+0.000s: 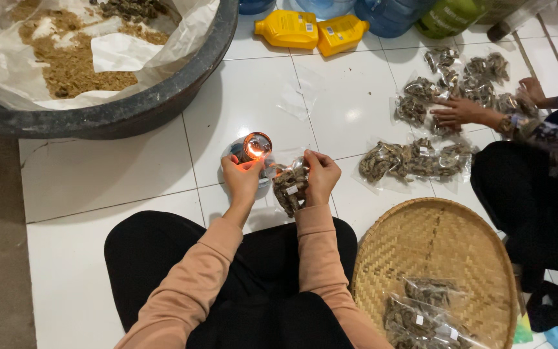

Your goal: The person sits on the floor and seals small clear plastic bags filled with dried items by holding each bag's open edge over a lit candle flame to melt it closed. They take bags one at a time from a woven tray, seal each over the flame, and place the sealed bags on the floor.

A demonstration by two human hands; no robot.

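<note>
Two hands, one packet, one candle

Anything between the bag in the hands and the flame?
Nothing visible. Both hands, left hand and right hand, hold the clear bag of dried pieces right beside the lit candle, with only open air between.

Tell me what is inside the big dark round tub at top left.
The big dark round tub holds a white plastic liner with brown granular material and dark dried pieces. The liner covers the tub's bottom, so anything beneath is hidden.
</note>
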